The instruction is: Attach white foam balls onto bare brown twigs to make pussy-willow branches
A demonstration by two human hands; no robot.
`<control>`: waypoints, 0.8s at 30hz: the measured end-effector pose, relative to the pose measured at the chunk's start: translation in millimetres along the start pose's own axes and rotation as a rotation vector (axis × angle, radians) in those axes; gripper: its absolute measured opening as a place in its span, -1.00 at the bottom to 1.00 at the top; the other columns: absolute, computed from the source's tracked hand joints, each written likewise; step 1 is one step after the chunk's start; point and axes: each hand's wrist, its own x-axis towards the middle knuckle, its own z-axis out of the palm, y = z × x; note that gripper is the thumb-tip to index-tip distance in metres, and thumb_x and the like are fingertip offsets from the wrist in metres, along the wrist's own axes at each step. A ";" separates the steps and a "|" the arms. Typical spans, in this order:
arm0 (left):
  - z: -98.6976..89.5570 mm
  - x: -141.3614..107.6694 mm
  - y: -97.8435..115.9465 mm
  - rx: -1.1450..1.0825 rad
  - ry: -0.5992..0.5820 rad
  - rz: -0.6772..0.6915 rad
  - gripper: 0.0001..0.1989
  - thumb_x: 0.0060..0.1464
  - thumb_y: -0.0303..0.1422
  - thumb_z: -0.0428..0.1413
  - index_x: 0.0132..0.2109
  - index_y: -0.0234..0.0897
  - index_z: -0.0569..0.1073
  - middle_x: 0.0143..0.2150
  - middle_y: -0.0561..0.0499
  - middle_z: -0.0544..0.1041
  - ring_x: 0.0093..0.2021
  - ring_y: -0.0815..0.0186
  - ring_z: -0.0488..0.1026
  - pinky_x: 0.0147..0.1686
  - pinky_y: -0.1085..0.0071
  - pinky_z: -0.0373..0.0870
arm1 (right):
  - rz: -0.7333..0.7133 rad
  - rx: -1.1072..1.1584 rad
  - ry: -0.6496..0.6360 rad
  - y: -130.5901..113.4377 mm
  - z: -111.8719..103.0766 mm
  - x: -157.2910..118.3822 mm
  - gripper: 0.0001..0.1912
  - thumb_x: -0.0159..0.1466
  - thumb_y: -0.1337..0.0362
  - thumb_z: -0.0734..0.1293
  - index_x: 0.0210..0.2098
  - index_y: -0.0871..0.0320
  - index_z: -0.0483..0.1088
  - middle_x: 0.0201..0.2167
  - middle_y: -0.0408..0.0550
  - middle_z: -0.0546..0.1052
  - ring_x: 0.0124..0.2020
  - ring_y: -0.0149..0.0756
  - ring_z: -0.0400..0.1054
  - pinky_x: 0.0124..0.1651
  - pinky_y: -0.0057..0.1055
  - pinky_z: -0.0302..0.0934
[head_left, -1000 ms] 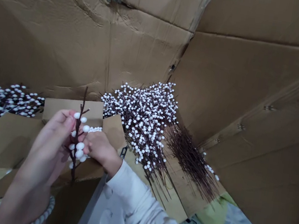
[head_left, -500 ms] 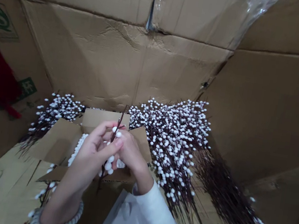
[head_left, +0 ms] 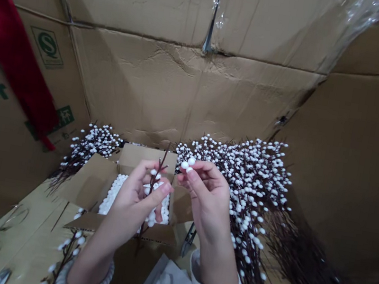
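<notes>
My left hand [head_left: 139,196] is closed around a dark brown artificial berry stem [head_left: 161,168], held upright with a few white berries on it. Its bare twig tips poke up above the fingers. To the right, my right hand [head_left: 211,198] pinches several loose white berries [head_left: 188,164] between thumb and fingers, apart from the stem. Behind and below the left hand, an open cardboard box [head_left: 148,160] holds a mass of white berries [head_left: 115,192]. The left hand partly hides the box's contents.
Bundles of white-berried stems lie at right [head_left: 253,171] and left [head_left: 93,146]. Bare brown stems [head_left: 313,267] lie far right. Small snips [head_left: 189,239] rest beside the box. A berried branch [head_left: 66,252] is near my left wrist. Cardboard walls [head_left: 141,81] enclose the table; a red ribbon [head_left: 17,47] hangs left.
My right hand has moved right, away from the stem, and now shows white berries in its fingertips. The left hand keeps the stem. The view has shifted, uncovering the box's contents and the snips.
</notes>
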 end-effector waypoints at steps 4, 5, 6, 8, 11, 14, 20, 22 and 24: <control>0.6 0.2 -2.3 -0.059 0.010 0.017 -0.73 0.10 -0.11 0.17 -0.23 -0.19 0.35 -0.28 0.15 0.41 -0.73 0.60 0.30 -0.77 0.61 0.23 | 0.033 0.014 -0.025 -0.6 2.4 -1.1 -0.85 0.05 0.26 0.50 -0.42 0.08 0.46 -0.45 -0.19 0.60 -0.49 -0.42 0.49 -0.35 -0.48 0.42; 0.7 0.0 -2.2 -0.087 0.011 0.012 -0.70 0.12 -0.06 0.14 -0.24 -0.20 0.35 -0.28 0.15 0.39 -0.73 0.61 0.28 -0.78 0.63 0.19 | 0.054 0.039 -0.040 -0.1 2.1 -0.5 -0.84 0.06 0.26 0.49 -0.41 0.08 0.44 -0.44 -0.19 0.60 -0.48 -0.42 0.50 -0.35 -0.48 0.42; 0.7 -0.2 -1.9 -0.113 0.011 0.000 -0.67 0.14 -0.02 0.09 -0.24 -0.20 0.35 -0.29 0.15 0.39 -0.73 0.61 0.27 -0.79 0.63 0.17 | 0.082 0.072 -0.055 0.4 1.6 0.2 -0.83 0.07 0.26 0.49 -0.40 0.09 0.42 -0.43 -0.18 0.61 -0.48 -0.42 0.50 -0.35 -0.48 0.42; 0.3 -0.7 -0.7 -0.157 0.005 -0.040 -0.65 0.18 0.01 0.03 -0.25 -0.20 0.35 -0.31 0.14 0.39 -0.73 0.58 0.25 -0.80 0.62 0.16 | 0.153 0.144 -0.081 0.9 0.0 1.8 -0.81 0.07 0.27 0.48 -0.38 0.09 0.40 -0.42 -0.17 0.63 -0.50 -0.43 0.50 -0.37 -0.50 0.41; -1.1 -0.6 2.6 -0.192 -0.004 -0.080 -0.72 0.19 -0.08 0.04 -0.28 -0.21 0.36 -0.37 0.14 0.42 -0.70 0.51 0.31 -0.77 0.59 0.20 | 0.217 0.186 -0.098 1.2 -2.6 3.8 -0.75 0.06 0.29 0.48 -0.30 0.09 0.37 -0.46 -0.19 0.62 -0.55 -0.47 0.47 -0.42 -0.56 0.38; -3.1 0.7 6.0 -0.216 0.015 -0.096 -0.80 0.11 -0.20 0.13 -0.35 -0.24 0.41 -0.39 0.11 0.45 -0.54 0.41 0.47 -0.59 0.56 0.35 | 0.233 0.172 -0.115 2.5 -3.7 4.3 -0.74 0.07 0.29 0.47 -0.27 0.08 0.35 -0.50 -0.22 0.59 -0.58 -0.49 0.44 -0.48 -0.59 0.33; -8.3 3.1 7.0 0.028 0.091 0.010 -0.84 0.04 -0.30 0.18 -0.43 -0.27 0.54 -0.46 0.04 0.53 -0.41 0.33 0.44 -0.40 0.49 0.36 | 0.193 0.154 -0.140 7.2 -1.1 2.8 -0.79 0.12 0.21 0.46 -0.34 0.09 0.36 -0.56 -0.25 0.55 -0.57 -0.51 0.40 -0.45 -0.62 0.31; -8.3 2.9 7.9 0.087 0.126 0.057 -0.85 0.01 -0.31 0.19 -0.46 -0.27 0.54 -0.48 0.04 0.55 -0.43 0.31 0.44 -0.41 0.47 0.37 | 0.164 0.133 -0.134 7.8 0.3 2.4 -0.77 0.11 0.23 0.48 -0.30 0.08 0.37 -0.49 -0.23 0.59 -0.51 -0.49 0.45 -0.38 -0.58 0.35; -7.4 2.2 9.2 0.103 0.153 0.080 -0.88 -0.03 -0.32 0.22 -0.47 -0.26 0.53 -0.48 0.03 0.57 -0.42 0.29 0.47 -0.40 0.46 0.39 | 0.155 0.123 -0.128 7.9 1.8 1.9 -0.69 0.07 0.30 0.51 -0.24 0.05 0.36 -0.40 -0.21 0.63 -0.43 -0.44 0.50 -0.28 -0.52 0.39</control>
